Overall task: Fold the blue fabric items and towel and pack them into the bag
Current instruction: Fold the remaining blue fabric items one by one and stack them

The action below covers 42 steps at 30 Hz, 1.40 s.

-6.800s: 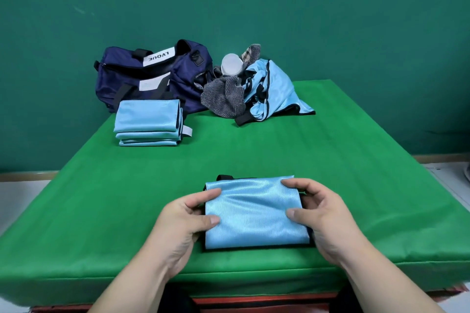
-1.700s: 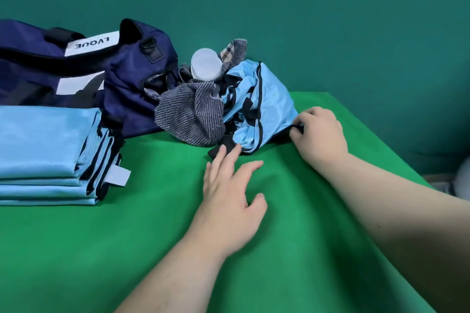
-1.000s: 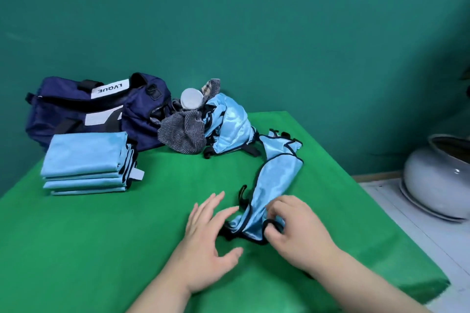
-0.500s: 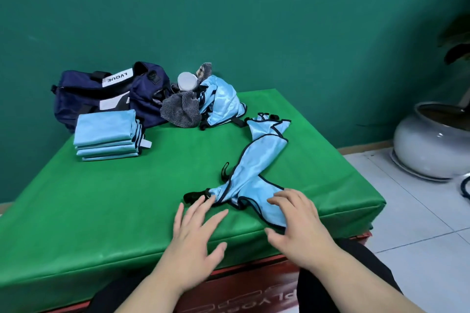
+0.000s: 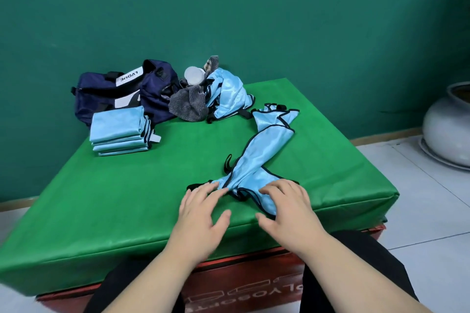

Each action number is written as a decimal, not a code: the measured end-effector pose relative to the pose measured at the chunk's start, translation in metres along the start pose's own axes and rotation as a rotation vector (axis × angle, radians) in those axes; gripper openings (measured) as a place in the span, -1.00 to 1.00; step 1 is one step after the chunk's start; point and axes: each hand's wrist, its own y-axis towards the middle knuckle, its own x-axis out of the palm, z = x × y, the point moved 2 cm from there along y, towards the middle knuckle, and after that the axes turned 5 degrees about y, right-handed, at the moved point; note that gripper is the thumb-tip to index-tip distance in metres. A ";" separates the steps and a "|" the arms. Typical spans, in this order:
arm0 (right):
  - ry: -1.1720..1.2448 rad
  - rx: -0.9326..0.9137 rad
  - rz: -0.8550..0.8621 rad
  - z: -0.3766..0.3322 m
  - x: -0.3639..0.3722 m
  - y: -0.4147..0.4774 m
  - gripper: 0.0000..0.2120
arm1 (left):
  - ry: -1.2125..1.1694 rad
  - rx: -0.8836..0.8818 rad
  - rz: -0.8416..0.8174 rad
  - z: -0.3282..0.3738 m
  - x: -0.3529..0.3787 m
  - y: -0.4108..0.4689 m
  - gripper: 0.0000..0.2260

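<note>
Navy bag: 1, back left on green mat. Folded blue stack: 1, in front of the bag. Grey towel: 1. Crumpled blue heap: 1. Loose blue piece: 1, earlier in the heap, now stretched to the near edge. Left hand and right hand: fingers spread, resting on its near end.

A: Location type?
B: Indoor room, arranged as a makeshift work station; building type not determinable.
A: Evidence?
B: Teal painted wall, white tiled floor, tan skirting, large grey ceramic pot on the floor. The worktop is a green padded mat over a red printed box.
</note>
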 end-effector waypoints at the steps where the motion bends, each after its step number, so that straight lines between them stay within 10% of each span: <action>1: 0.004 -0.003 0.003 0.001 0.002 0.002 -0.55 | 0.016 -0.022 0.009 0.000 0.000 0.008 -0.51; 11: -0.081 -0.035 0.019 0.032 -0.003 0.010 -0.91 | 0.351 -0.199 -0.182 0.015 0.004 0.063 -0.70; 17: -0.180 0.288 -0.014 0.073 -0.043 0.018 -0.95 | 0.271 -0.206 -0.151 0.021 0.006 0.063 -0.86; 31: 0.011 0.115 0.033 0.028 -0.022 0.015 -0.53 | 0.077 -0.029 -0.095 0.052 0.002 0.046 -0.78; 42: 0.076 0.185 0.122 0.046 -0.019 0.031 -0.59 | 0.128 -0.175 -0.193 0.045 0.018 0.144 -0.77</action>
